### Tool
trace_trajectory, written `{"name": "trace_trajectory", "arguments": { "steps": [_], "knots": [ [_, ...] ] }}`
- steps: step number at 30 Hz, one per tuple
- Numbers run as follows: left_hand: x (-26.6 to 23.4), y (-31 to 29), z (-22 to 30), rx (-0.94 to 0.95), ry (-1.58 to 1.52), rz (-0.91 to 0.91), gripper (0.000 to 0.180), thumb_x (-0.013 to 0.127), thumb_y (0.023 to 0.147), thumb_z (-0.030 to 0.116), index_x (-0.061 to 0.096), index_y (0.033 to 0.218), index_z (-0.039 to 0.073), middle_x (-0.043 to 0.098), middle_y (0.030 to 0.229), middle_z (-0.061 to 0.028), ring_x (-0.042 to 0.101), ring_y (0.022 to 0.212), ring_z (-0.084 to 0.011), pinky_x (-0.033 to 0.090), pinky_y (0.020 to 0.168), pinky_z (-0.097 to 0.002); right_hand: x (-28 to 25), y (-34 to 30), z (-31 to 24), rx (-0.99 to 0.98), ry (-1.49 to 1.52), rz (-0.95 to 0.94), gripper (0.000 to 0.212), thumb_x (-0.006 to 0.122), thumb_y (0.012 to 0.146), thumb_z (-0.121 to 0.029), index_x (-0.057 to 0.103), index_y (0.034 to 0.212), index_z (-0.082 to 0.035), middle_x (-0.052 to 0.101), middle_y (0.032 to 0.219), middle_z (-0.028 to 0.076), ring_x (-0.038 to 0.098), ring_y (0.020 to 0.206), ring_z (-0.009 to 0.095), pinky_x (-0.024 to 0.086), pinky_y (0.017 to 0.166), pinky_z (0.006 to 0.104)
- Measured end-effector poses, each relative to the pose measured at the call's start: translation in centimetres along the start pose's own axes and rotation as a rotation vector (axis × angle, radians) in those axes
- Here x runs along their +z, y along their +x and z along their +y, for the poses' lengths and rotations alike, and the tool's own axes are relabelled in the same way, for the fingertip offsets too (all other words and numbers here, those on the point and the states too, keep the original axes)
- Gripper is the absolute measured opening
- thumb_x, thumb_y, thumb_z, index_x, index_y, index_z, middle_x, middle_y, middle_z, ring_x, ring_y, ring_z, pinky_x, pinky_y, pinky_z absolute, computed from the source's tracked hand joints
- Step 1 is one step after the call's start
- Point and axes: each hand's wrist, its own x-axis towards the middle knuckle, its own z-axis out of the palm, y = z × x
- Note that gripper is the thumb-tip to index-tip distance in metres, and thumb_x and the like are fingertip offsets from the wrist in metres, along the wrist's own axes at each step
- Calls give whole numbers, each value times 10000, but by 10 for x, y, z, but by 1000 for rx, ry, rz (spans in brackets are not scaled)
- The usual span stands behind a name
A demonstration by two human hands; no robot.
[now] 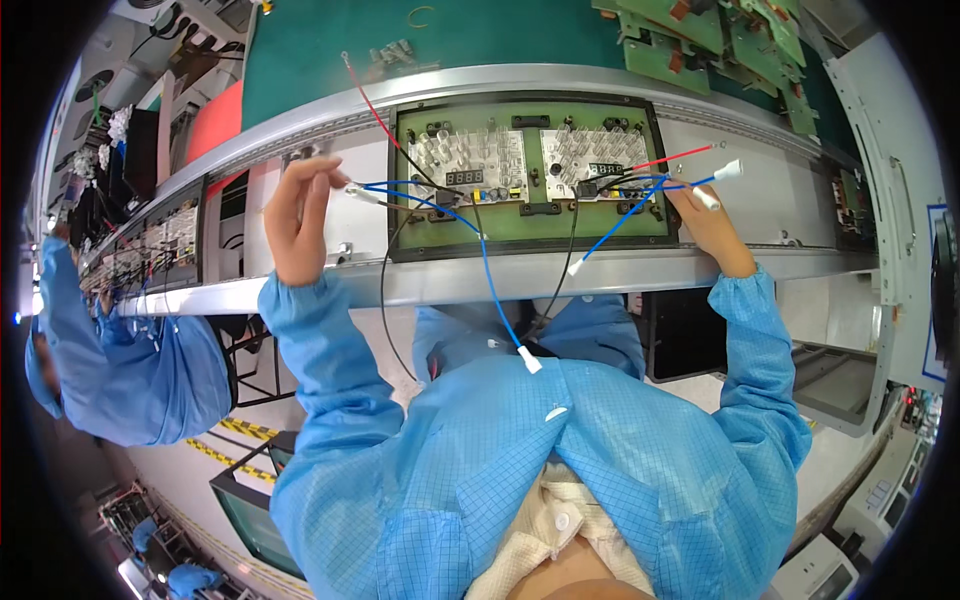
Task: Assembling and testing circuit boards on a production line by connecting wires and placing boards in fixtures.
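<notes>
In front of me a black-framed green fixture (540,222) carries two white circuit boards, the left board (470,160) and the right board (598,155), each with a small digit display. Left of the frame, my left hand (298,215) has its fingers bent together at a white wire connector (362,193) on blue leads. My right hand (712,222) reaches to the frame's right edge, its fingertips closed around blue wires (672,182). White connectors hang from those wires, one connector (730,170) beyond the hand. Another blue lead ends in a white connector (528,358) over the near edge.
Red wires (370,98) and black wires (386,300) trail from the boards. A metal rail (520,78) runs behind the fixture. Green circuit boards (690,45) are piled at the far right on a green mat (520,35). At left, a person in blue (150,380) works beside another fixture.
</notes>
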Motion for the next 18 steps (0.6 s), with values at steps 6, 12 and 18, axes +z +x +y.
{"name": "trace_trajectory", "arguments": {
  "steps": [6,12,18],
  "knots": [
    [-96,-55,20,-229,253,52,250,505,962,66,597,1168,-40,615,984,-68,569,905,-130,445,835,-255,9,10,-2,76,127,-199,403,480,967,-286,611,815,63,580,619,148,567,545,232,449,573,344],
    [-95,-58,49,-222,185,-90,495,564,884,31,451,1365,-4,620,945,-61,568,860,-107,452,854,-257,7,16,-21,-86,-420,-269,203,561,929,-191,646,944,-8,575,686,59,576,621,180,435,576,348],
    [-30,-19,50,-307,183,-371,567,654,839,36,458,1371,49,634,970,-54,589,862,-120,499,767,-268,4,-1,-70,-218,165,-20,434,688,817,-194,603,1225,-76,517,714,20,512,670,148,435,655,314]
  ]
}}
